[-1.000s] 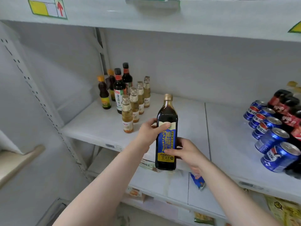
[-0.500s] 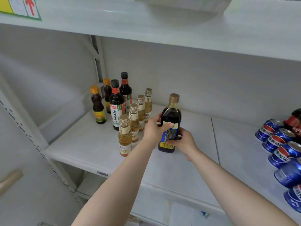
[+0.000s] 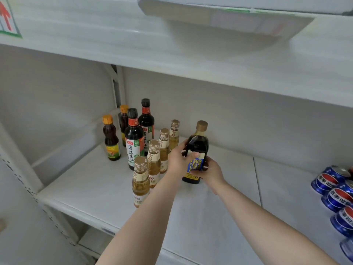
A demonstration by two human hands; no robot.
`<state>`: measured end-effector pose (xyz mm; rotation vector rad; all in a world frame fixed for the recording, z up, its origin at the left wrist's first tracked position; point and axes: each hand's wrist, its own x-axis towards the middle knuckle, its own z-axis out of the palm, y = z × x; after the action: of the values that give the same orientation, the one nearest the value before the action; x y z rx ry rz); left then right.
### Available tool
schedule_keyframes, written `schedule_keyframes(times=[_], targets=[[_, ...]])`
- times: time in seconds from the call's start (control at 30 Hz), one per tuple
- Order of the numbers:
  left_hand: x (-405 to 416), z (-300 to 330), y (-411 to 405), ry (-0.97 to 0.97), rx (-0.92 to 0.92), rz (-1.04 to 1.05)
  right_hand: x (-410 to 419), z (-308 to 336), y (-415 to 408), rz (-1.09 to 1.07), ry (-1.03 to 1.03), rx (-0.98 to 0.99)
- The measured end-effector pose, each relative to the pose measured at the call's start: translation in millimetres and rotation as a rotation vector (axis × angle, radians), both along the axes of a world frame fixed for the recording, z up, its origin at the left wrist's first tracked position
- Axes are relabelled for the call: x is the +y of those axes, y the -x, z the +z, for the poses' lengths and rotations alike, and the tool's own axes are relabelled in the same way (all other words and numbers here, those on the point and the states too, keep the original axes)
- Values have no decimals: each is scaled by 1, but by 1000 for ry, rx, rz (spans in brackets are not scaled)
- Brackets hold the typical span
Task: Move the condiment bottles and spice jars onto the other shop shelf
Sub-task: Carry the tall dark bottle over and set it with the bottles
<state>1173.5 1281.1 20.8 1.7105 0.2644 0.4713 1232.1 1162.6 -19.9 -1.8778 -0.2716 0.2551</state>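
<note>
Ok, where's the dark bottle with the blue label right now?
In the head view it's mid-shelf: the blue-label bottle stands upright, held by the left hand and right hand, just right of the row of golden bottles.

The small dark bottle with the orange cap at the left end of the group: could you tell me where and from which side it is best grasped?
Take the small dark bottle with the orange cap around its rounded body, just above the yellow label, coming from the front left. It stands upright, that side of the white shelf is bare, and the tall black-capped soy sauce bottle crowds its right.
</note>
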Motion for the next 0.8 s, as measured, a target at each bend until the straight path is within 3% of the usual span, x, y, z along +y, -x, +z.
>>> schedule_keyframes(times=[0.8], targets=[[7,-10,-4,-23,25,-8,9,-6,-4,-5,136,-80]])
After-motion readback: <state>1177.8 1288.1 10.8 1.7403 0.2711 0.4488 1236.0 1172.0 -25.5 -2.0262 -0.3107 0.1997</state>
